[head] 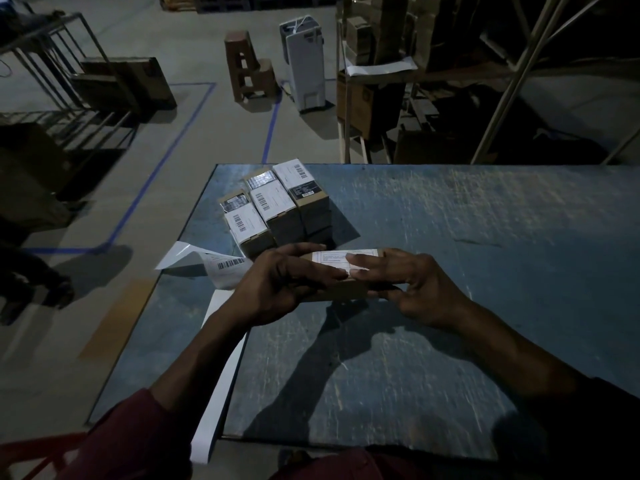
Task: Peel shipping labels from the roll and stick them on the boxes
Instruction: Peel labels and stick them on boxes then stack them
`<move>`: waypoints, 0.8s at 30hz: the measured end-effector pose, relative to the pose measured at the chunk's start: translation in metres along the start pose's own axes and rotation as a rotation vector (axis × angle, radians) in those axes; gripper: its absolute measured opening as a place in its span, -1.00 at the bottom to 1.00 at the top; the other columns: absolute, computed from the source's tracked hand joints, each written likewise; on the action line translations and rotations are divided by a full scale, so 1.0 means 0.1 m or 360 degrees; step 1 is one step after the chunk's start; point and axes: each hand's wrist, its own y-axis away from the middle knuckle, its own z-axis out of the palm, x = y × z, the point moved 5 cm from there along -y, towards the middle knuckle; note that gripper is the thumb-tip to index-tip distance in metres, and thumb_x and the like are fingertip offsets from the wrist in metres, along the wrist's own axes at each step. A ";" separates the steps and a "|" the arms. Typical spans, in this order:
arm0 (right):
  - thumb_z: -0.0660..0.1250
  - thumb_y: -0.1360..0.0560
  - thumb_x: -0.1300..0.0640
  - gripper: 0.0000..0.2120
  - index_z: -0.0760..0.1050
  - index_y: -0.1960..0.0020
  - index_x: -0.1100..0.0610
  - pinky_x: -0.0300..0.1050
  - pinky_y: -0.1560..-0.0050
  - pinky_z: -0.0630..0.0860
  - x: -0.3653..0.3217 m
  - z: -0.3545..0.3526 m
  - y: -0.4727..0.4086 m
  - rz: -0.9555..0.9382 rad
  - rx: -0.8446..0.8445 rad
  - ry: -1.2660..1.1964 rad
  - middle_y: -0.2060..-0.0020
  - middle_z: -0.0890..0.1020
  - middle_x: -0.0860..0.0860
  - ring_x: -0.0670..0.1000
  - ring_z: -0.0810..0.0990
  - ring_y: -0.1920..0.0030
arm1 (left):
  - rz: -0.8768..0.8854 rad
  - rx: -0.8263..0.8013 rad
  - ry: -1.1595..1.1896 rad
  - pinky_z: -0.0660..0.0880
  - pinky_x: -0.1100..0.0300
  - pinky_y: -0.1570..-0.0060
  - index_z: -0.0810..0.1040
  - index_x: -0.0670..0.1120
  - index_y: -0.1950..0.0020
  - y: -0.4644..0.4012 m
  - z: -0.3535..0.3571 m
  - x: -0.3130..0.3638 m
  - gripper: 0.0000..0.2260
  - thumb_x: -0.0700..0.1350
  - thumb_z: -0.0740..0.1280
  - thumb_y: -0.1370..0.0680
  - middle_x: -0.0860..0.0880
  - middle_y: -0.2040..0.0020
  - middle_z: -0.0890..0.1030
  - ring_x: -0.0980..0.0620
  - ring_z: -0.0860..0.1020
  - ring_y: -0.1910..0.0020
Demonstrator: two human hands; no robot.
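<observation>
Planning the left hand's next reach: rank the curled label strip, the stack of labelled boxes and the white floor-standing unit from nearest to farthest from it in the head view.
1. Curled white label strip, just left of the left hand.
2. Stack of labelled cardboard boxes, just beyond it on the table.
3. White floor-standing unit, far off on the floor.

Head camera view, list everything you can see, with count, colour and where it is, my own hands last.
Held box: one, brown, above the table's near middle, white label on top.
Stacked boxes: several, brown with white barcode labels, far left of the table; exact count unclear.
Label strip: one, white, curling at the table's left edge.
Table: one, scratched blue.
White unit: one, standing on the floor beyond.
Left hand: grips the box's left end.
Right hand: grips the right end, fingers on the label.
</observation>
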 end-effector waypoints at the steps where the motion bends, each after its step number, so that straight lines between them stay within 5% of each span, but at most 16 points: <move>1: 0.50 -0.41 0.53 -0.46 0.65 -0.31 0.14 -0.05 -0.38 0.54 0.01 0.00 0.01 0.0007 0.0040 -0.0056 -0.39 0.60 0.02 0.01 0.52 -0.44 | -0.0007 0.0001 0.0015 0.61 0.09 -0.27 0.76 0.00 -0.18 0.01 0.01 0.00 -0.66 -0.34 0.55 -0.49 0.01 -0.38 0.61 0.14 0.56 -0.38; 5: 0.51 -0.39 0.51 -0.54 0.72 -0.15 0.08 0.01 -0.40 0.53 0.11 -0.01 0.00 0.0068 0.0155 -0.0020 -0.30 0.66 -0.04 0.04 0.52 -0.44 | -0.0139 0.0352 0.0359 0.61 0.04 -0.21 0.72 -0.16 -0.21 0.03 -0.08 -0.03 -0.71 -0.28 0.56 -0.50 -0.06 -0.21 0.72 -0.02 0.66 -0.26; 7: 0.52 -0.41 0.45 -0.57 0.70 -0.14 0.02 0.08 -0.39 0.53 0.10 0.03 -0.05 -0.0003 0.0179 0.0074 -0.28 0.67 -0.05 0.10 0.52 -0.45 | -0.0423 0.0617 0.0665 0.62 0.11 -0.09 0.70 -0.20 -0.23 0.03 -0.20 -0.17 -0.69 -0.19 0.54 -0.49 -0.04 -0.15 0.75 -0.05 0.70 -0.19; 10: 0.43 -0.50 0.22 -0.77 0.70 -0.13 0.03 0.08 -0.28 0.62 -0.05 0.12 -0.13 -0.0240 0.0244 0.0314 -0.26 0.68 -0.01 0.19 0.51 -0.45 | -0.0978 0.0727 0.0600 0.62 0.22 0.11 0.61 -0.08 -0.39 0.07 -0.30 -0.36 -0.49 0.03 0.56 -0.48 0.02 -0.20 0.70 0.00 0.68 -0.16; 12: 0.40 -0.53 0.20 -0.81 0.73 -0.10 0.08 0.11 -0.19 0.67 -0.15 0.21 -0.17 -0.0445 0.0318 0.0619 -0.26 0.68 -0.02 0.23 0.49 -0.46 | -0.1306 0.0763 0.0591 0.61 0.12 0.15 0.51 0.00 -0.47 0.18 -0.29 -0.42 -0.42 0.18 0.50 -0.51 0.02 -0.20 0.61 0.04 0.63 -0.06; 15: 0.49 -0.54 0.23 -0.88 0.75 -0.05 0.10 0.16 -0.07 0.69 -0.27 0.42 -0.23 -0.0704 0.0429 0.0898 -0.24 0.69 -0.02 0.28 0.51 -0.43 | -0.1595 0.0713 0.1158 0.67 -0.23 -0.01 0.55 0.08 -0.36 0.29 -0.14 -0.50 -0.44 0.33 0.48 -0.46 -0.15 -0.21 0.61 -0.21 0.65 -0.13; 20: 0.51 -0.55 0.19 -0.80 0.70 -0.17 0.09 0.15 -0.17 0.65 -0.40 0.76 -0.45 -0.0842 0.0337 0.0844 -0.35 0.61 0.03 0.21 0.50 -0.46 | -0.1567 0.1225 0.1503 0.70 -0.17 0.08 0.62 -0.11 -0.26 0.36 -0.31 -0.71 -0.64 -0.01 0.54 -0.53 -0.25 -0.09 0.71 -0.31 0.70 -0.04; 24: 0.61 -0.45 -0.04 -0.44 0.59 -0.37 0.12 -0.04 -0.40 0.52 -0.42 0.75 -0.67 -0.0370 0.0424 0.0444 -0.54 0.42 0.12 0.07 0.44 -0.52 | -0.1399 0.1218 0.1408 0.69 -0.15 0.05 0.58 -0.14 -0.12 0.40 -0.62 -0.82 -0.83 -0.16 0.45 -0.56 -0.17 0.03 0.76 -0.28 0.72 -0.03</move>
